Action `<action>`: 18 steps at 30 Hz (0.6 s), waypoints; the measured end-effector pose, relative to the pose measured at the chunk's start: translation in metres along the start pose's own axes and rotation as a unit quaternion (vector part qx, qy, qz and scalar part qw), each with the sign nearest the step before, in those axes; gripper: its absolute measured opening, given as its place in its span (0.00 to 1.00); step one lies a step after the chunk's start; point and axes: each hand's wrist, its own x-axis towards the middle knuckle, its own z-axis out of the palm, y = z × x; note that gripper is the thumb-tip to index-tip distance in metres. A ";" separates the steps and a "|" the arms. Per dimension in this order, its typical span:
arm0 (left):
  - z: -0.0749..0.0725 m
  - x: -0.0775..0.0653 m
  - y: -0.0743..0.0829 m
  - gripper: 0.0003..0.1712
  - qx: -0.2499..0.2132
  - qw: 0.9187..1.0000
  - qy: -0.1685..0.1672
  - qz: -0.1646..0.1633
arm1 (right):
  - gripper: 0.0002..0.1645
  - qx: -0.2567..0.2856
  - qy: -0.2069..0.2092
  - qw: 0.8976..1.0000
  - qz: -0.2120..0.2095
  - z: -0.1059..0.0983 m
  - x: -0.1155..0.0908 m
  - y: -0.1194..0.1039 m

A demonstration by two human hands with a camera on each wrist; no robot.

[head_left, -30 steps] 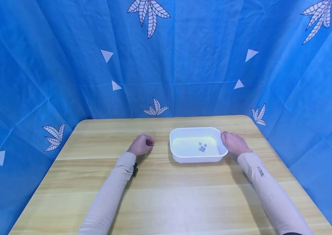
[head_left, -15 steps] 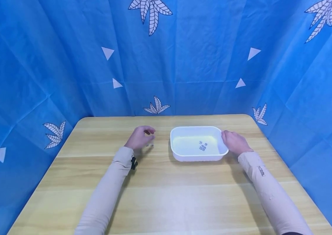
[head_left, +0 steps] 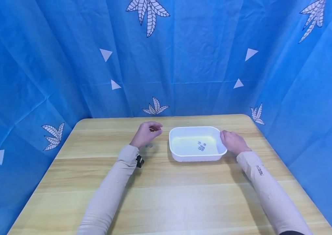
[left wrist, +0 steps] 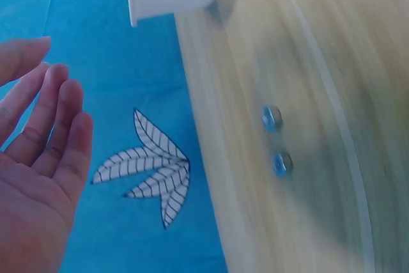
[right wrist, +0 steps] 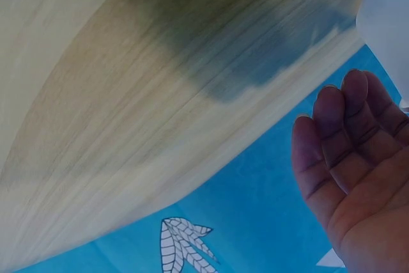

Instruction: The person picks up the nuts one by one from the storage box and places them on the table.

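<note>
At the right, a white plastic basin (head_left: pixel 196 159) stands on the table with several small metal nuts (head_left: pixel 202 148) on its floor. My right hand (head_left: pixel 234 142) grips the basin's right end at the rim; in the right wrist view its fingers (right wrist: pixel 330 108) lie against the outer side. Left of the basin, raised above the table, is my left hand (head_left: pixel 147 133). Its thumb and forefinger meet at the tips in a pinch, on what appears to be a nut, mostly hidden. Two more nuts (left wrist: pixel 272 118) lie on the wood below, apart from the hand.
The pale wooden table (head_left: pixel 166 195) ends at a blue curtain (head_left: pixel 201 58) with printed leaves and triangles, which encloses the back and both sides. A dark strap piece (head_left: pixel 139 161) shows at the left wrist.
My left hand has risen from the table and moved right toward the basin, uncovering two nuts beneath it. The right hand and the basin hold their place.
</note>
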 end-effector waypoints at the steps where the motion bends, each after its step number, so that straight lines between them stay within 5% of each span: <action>1: 0.002 0.001 0.002 0.15 -0.005 1.000 -0.002 0.000 | 0.32 0.000 0.001 1.000 0.001 0.000 0.000 0.000; 18: 0.044 0.013 0.033 0.16 -0.038 0.998 -0.050 0.026 | 0.32 0.000 0.002 1.000 0.002 0.000 -0.001 -0.001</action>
